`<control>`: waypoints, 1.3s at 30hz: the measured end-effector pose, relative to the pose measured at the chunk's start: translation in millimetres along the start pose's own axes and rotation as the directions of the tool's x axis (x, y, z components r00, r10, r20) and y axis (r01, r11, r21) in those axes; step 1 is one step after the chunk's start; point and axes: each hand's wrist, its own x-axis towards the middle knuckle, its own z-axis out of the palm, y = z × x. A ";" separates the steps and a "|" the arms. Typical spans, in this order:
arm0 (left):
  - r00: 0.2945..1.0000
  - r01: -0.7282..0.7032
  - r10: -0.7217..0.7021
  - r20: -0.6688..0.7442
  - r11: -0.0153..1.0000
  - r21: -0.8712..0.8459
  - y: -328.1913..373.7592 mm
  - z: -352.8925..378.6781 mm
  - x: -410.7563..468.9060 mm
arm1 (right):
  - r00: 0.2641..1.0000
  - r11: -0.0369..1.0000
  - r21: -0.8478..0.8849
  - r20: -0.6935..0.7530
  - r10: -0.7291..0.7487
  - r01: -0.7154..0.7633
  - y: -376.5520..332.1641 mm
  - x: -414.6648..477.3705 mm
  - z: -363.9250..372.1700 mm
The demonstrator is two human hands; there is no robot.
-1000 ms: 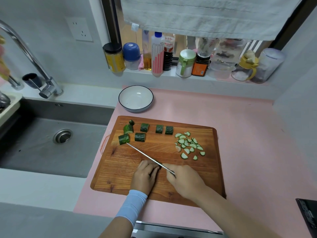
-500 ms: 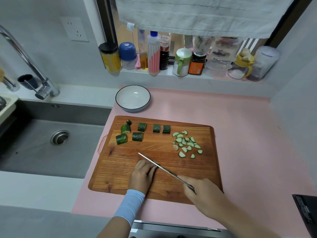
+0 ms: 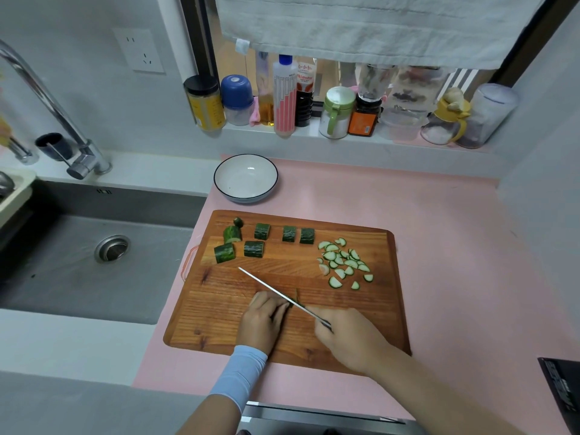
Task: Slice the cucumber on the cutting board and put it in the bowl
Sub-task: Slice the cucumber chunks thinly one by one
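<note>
A wooden cutting board (image 3: 383, 315) lies on the pink counter. Several dark green cucumber chunks (image 3: 262, 231) sit along its far left part, and a heap of thin half-moon slices (image 3: 343, 262) lies at its far right. My left hand (image 3: 262, 321) curls over a cucumber piece (image 3: 295, 301) near the board's front, mostly hiding it. My right hand (image 3: 348, 337) grips the handle of a knife (image 3: 270, 287), whose blade runs up-left across that piece. The white bowl (image 3: 245, 177) stands empty behind the board.
A steel sink (image 3: 94, 252) with a faucet (image 3: 50, 108) lies to the left. Jars and bottles (image 3: 282, 95) line the window sill at the back, under a hanging towel (image 3: 376, 26). A dark object (image 3: 561, 390) sits at the right front edge.
The knife slid back toward me half a second ago, then moved forward again over the piece under my left hand. The left hand stayed in place.
</note>
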 end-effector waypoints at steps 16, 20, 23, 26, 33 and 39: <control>1.000 -0.009 0.008 -0.017 0.999 -0.033 2.6 -2.4 0.6 | 0.997 0.999 0.019 -0.066 -0.048 0.049 -10.3 -6.4 -1.9; 1.000 0.001 -0.001 -0.012 0.999 -0.035 2.7 -2.4 0.5 | 0.998 0.999 0.030 -0.044 -0.034 0.036 -4.5 -19.7 -9.4; 1.000 0.026 -0.026 0.001 0.999 -0.034 0.5 -0.8 -0.5 | 1.000 0.998 0.057 -0.025 -0.012 0.013 1.2 -25.0 -12.1; 0.999 0.036 -0.036 0.011 0.999 -0.029 -0.7 0.2 -0.7 | 1.000 0.995 0.103 -0.018 -0.005 0.006 1.9 -29.1 -14.8; 1.000 0.028 -0.028 0.009 0.999 -0.032 -1.5 -0.9 -0.7 | 1.000 0.997 0.075 -0.006 -0.006 0.007 4.2 -26.0 -15.2; 0.999 0.035 -0.035 0.007 0.999 -0.032 -2.7 1.1 -1.2 | 1.000 0.998 0.057 -0.002 0.007 -0.007 1.5 -11.4 -7.1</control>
